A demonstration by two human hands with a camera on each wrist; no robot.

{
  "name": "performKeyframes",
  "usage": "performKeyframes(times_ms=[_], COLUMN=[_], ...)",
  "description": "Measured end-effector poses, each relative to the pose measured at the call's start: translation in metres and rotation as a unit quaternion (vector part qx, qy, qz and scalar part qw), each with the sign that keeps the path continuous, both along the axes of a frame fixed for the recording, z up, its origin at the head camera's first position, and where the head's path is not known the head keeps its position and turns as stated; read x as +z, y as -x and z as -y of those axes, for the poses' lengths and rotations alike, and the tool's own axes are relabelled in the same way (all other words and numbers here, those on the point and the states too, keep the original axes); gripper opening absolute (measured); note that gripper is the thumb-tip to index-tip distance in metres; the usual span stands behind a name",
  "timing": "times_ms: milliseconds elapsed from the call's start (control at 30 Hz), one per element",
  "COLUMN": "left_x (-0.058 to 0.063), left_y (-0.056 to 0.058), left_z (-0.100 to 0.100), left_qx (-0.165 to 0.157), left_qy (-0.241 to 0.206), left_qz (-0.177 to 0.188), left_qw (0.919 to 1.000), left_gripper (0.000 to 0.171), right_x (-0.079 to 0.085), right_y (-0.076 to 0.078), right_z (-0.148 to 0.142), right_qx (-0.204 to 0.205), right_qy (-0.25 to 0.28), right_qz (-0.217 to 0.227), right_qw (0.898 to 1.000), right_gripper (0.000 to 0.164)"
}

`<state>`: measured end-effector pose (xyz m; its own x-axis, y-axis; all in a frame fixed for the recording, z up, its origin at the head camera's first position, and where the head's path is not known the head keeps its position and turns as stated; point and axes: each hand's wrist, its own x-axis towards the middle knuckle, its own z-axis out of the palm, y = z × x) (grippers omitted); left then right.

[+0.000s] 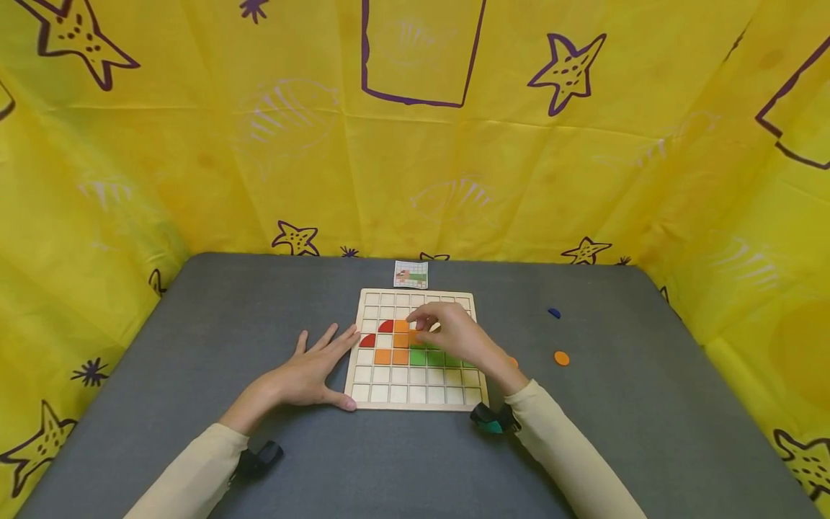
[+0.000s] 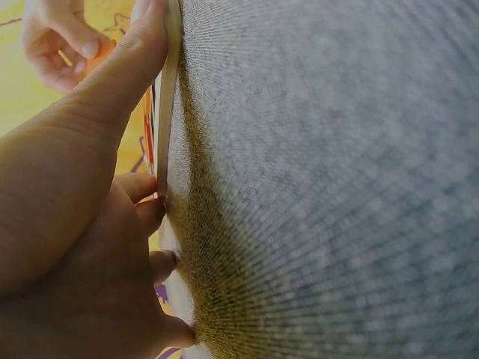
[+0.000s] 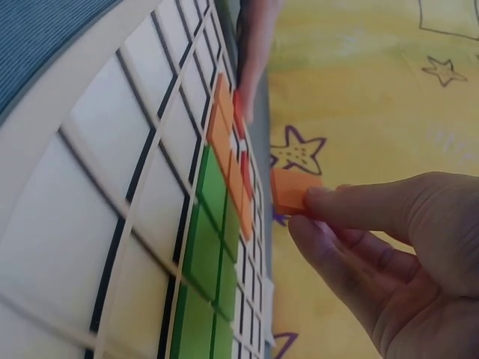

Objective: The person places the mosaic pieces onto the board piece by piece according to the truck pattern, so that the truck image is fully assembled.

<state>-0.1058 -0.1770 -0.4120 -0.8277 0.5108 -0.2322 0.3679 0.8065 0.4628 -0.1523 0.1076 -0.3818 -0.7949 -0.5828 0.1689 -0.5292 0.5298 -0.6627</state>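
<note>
A wooden grid board (image 1: 415,406) lies on the dark table. Orange square tiles (image 1: 392,357), green square tiles (image 3: 206,247) and two red quarter-round tiles (image 1: 367,341) fill some of its cells. With thumb and fingers my right hand (image 1: 454,333) pinches an orange square tile (image 3: 294,191), held just off the board's surface in the right wrist view. My left hand (image 1: 311,375) has its fingers spread, and its fingertips and thumb touch the board's left edge. Part of the green row is hidden by my right hand in the head view.
Behind the board lies a small printed pattern card (image 1: 411,274). To the right are a blue half-round piece (image 1: 554,313) and an orange round piece (image 1: 561,358); another orange piece (image 1: 514,362) is partly hidden by my right wrist. A yellow patterned cloth (image 1: 415,166) surrounds the table.
</note>
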Motion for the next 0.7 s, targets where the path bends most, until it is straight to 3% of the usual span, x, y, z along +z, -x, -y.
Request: performKeyframes(times_ms=[267,700], left_x=[0.004,0.002], left_y=[0.001,-0.003], left_z=[-0.001,0.002], left_qx=[-0.002,-0.008], left_qy=[0.000,-0.021], left_qz=[0.003,-0.004], left_qw=[1.0000,0.9997], left_gripper=[0.118,0.116], right_x=[0.005,-0.003], right_y=[-0.002,-0.008], right_z=[0.013,0.042], right_qx=[0.010,0.038], right_qy=[-0.005,-0.023], right_qz=[-0.008,-0.003], right_qw=[1.000,0.999], right_gripper=[0.024,0.023])
